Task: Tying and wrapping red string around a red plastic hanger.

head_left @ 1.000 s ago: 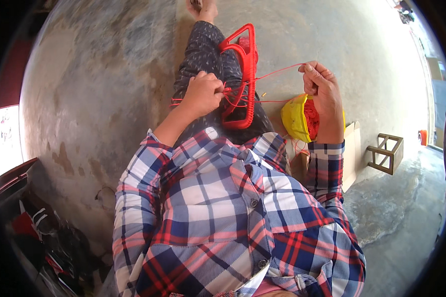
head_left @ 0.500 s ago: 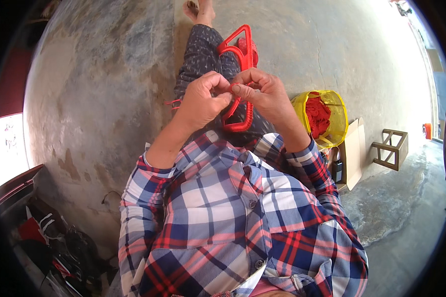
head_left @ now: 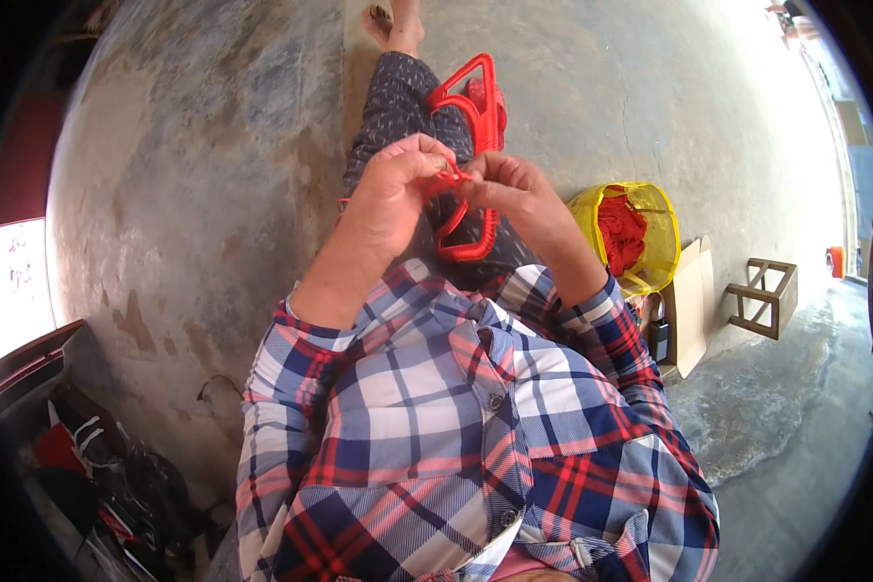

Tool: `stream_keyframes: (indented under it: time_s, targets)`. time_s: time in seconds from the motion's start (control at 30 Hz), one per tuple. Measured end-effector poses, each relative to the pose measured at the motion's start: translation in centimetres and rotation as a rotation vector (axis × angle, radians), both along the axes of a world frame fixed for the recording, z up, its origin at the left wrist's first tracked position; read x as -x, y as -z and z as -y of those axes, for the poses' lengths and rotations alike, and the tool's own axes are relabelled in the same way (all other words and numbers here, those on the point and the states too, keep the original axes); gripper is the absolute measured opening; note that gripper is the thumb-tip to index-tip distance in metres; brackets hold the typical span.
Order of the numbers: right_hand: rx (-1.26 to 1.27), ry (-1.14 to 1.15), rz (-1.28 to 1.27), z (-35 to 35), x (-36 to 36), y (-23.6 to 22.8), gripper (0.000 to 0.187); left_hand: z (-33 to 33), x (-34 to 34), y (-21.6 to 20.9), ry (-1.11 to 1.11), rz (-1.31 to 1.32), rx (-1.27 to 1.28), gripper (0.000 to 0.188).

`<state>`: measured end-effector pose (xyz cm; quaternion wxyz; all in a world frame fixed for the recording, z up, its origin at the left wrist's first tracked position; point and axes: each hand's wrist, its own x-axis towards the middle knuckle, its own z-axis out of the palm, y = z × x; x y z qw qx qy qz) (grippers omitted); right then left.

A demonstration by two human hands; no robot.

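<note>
Over my lap, my left hand (head_left: 395, 191) pinches a thin red cord (head_left: 452, 175) between thumb and fingers. The fingertips of my right hand (head_left: 520, 197) are closed on the same cord from the other side. A short looped stretch of it shows between the two hands. Beneath them, a red open frame (head_left: 484, 126) with ridged edges lies across my dark patterned trousers (head_left: 390, 107), partly hidden by my right hand. A bit of red cord also shows beside my left wrist.
To the right stands a yellow see-through basket (head_left: 664, 209) with red material (head_left: 621, 233) in it. Beside it are an open cardboard box (head_left: 691, 310) holding a black item and a small wooden stool (head_left: 768, 298). Dark clutter (head_left: 136, 495) fills the lower left.
My hands have drawn slightly apart, and more of the red cord shows between them. My left hand has turned, and my right hand has dropped a little.
</note>
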<state>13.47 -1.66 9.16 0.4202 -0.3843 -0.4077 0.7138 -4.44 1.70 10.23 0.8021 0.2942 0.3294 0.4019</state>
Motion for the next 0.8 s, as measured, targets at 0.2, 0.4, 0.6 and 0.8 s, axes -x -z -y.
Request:
stream_keyframes:
  time_s: [0.2,0.4,0.6,0.8]
  targets:
    - [0.111,0.502,0.098,-2.2,-1.2,-0.8,0.010,0.3,0.8,0.6,0.268,-0.011,-0.047,0.016]
    - [0.102,0.527,-0.608,-2.1,-4.4,0.5,0.015,-0.4,3.0,4.5,0.249,-0.466,-0.102,0.032]
    - [0.040,0.480,-0.485,-0.9,-5.0,1.0,0.011,-2.7,6.0,5.1,-0.096,-0.644,-0.022,0.025]
    - [0.001,0.389,-0.771,-0.4,-5.1,-1.2,0.033,-3.6,7.2,5.8,-0.233,-0.487,0.032,0.030]
